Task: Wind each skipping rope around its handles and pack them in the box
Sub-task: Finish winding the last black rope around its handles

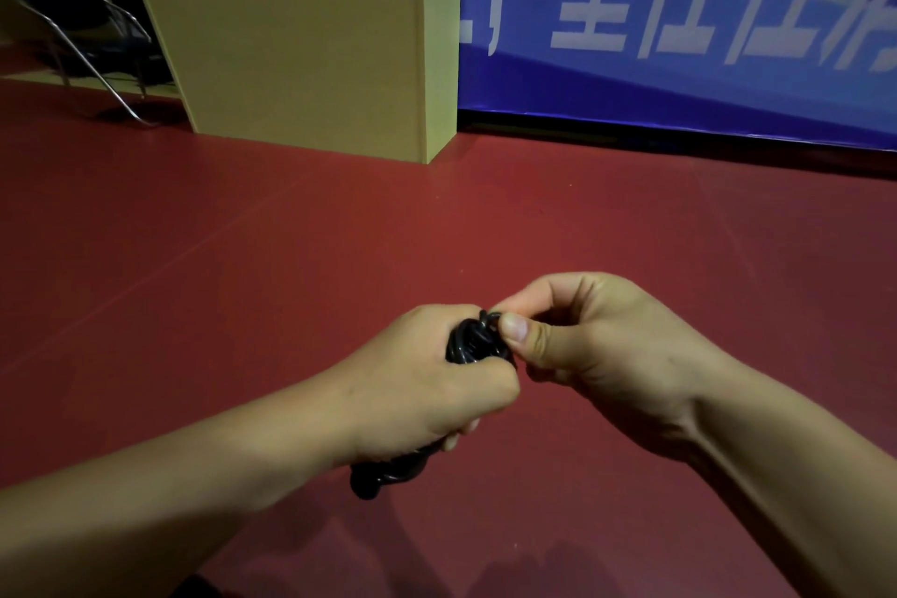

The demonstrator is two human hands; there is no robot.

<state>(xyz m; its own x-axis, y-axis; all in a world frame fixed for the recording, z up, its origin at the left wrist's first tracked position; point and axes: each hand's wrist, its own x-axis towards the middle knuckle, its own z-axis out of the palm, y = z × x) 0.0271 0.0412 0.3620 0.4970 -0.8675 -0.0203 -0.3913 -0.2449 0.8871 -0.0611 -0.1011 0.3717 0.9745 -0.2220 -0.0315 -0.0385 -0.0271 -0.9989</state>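
Left hand (427, 384) clamps wound skipping rope (473, 340) bundle steady; right hand (592, 335) grip pinches loose end, likely tucking it.

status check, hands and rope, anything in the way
Left hand grips black rope bundle. Right hand pinches its top coil. No packing box in sight.

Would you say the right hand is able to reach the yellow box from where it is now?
Probably not without stepping closer: the right hand is pinching the black rope bundle held by the left hand, and the yellow box stands well beyond across open red floor.
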